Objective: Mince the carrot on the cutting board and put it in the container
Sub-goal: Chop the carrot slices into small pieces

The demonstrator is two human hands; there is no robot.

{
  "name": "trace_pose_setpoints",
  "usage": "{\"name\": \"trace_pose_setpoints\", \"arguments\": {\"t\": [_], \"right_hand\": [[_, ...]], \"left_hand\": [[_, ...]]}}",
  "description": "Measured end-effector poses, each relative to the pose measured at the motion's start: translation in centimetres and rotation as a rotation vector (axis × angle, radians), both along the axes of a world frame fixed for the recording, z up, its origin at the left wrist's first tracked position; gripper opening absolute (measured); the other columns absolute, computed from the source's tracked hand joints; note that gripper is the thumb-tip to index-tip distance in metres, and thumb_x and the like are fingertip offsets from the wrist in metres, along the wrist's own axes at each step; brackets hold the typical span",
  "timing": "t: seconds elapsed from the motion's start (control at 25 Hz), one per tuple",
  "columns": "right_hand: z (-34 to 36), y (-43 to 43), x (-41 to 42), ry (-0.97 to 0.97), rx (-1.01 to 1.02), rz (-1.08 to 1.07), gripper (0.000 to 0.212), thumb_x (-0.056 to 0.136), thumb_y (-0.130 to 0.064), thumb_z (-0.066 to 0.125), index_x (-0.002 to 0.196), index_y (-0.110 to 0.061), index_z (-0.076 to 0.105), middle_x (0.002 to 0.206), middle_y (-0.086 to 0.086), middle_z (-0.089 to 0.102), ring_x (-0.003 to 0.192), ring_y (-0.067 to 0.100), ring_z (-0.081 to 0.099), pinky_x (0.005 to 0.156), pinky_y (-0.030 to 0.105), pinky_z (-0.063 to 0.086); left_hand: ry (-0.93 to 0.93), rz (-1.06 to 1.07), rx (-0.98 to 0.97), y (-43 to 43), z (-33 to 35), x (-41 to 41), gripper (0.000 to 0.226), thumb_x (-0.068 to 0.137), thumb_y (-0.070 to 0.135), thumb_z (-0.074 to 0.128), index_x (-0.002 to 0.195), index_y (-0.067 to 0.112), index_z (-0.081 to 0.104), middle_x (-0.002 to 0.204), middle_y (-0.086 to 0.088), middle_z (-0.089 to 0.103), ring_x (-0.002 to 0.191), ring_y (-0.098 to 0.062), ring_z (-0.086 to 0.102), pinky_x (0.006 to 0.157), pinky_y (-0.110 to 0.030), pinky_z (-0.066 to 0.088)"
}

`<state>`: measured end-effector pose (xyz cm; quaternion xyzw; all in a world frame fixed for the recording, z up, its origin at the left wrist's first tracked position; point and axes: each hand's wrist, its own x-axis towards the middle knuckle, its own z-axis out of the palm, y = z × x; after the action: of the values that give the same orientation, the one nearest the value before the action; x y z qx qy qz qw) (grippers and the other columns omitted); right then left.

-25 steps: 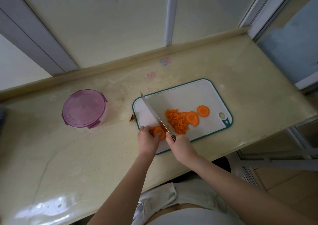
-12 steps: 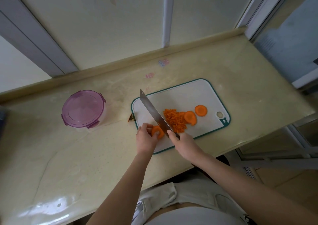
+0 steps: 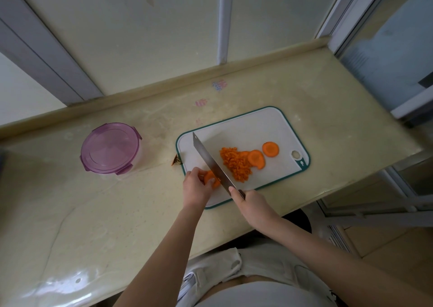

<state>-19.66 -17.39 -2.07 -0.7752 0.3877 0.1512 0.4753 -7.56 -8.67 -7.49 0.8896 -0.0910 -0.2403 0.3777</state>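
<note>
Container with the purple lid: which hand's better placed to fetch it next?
Probably left. The container sits left of the cutting board, nearest the left hand holding a carrot piece; the right hand grips the knife.

shiny metal knife, seemingly plastic container

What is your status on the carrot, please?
Left grip holds carrot piece; right grip holds knife. Minced carrot piled on cutting board. Container lidded.

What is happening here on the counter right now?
A person is mincing carrot on the cutting board. The left hand holds a carrot piece while the right hand grips the knife, its blade at that piece. Further right on the board lie minced carrot and some round slices. The container stands to the left, its lid on.
</note>
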Motion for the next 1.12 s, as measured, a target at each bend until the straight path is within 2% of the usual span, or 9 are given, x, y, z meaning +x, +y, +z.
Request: {"name": "trace_pose_setpoints", "arguments": {"t": [0.44, 0.6, 0.88, 1.12], "right_hand": [[-1.0, 0.6, 2.2, 0.008, -0.058, 0.045, 0.052, 0.099, -0.047, 0.037, 0.059, -0.014, 0.041, 0.057, 0.001, 0.045, 0.05, 0.012, 0.043, 0.047, 0.022, 0.033], [-0.9, 0.4, 3.5, -0.022, -0.092, 0.053, 0.053, 0.1, -0.043, 0.036, 0.056, -0.014, 0.039, 0.053, 0.0, 0.041, 0.048, 0.012, 0.04, 0.045, 0.022, 0.029], [-1.2, -1.9, 3.5, -0.009, 0.101, -0.02, 0.054, 0.097, -0.053, 0.033, 0.057, -0.017, 0.034, 0.052, 0.0, 0.036, 0.043, 0.013, 0.034, 0.046, 0.027, 0.028], [-0.6, -1.4, 2.7, -0.097, 0.032, -0.022, 0.054, 0.097, -0.052, 0.035, 0.058, -0.015, 0.039, 0.052, 0.0, 0.041, 0.048, 0.015, 0.042, 0.053, 0.029, 0.035]], "left_hand": [[-0.011, -0.058, 0.064, -0.1, -0.3, 0.7, 0.022, 0.08, 0.016, 0.069, 0.097, 0.008, 0.058, 0.098, -0.011, 0.059, 0.079, -0.016, 0.051, 0.066, -0.02, 0.035], [-0.021, -0.061, 0.061, 0.0, -0.4, 0.6, 0.022, 0.079, 0.018, 0.07, 0.094, 0.008, 0.058, 0.096, -0.011, 0.059, 0.078, -0.016, 0.051, 0.062, -0.018, 0.034], [-0.008, -0.067, 0.076, 0.0, 0.2, 0.5, 0.023, 0.082, 0.018, 0.068, 0.099, 0.009, 0.056, 0.098, -0.009, 0.058, 0.084, -0.018, 0.051, 0.068, -0.023, 0.037], [0.018, -0.054, 0.037, 0.3, 0.3, 0.5, 0.024, 0.082, 0.02, 0.069, 0.101, 0.011, 0.057, 0.099, -0.007, 0.059, 0.085, -0.016, 0.052, 0.069, -0.022, 0.039]]}}
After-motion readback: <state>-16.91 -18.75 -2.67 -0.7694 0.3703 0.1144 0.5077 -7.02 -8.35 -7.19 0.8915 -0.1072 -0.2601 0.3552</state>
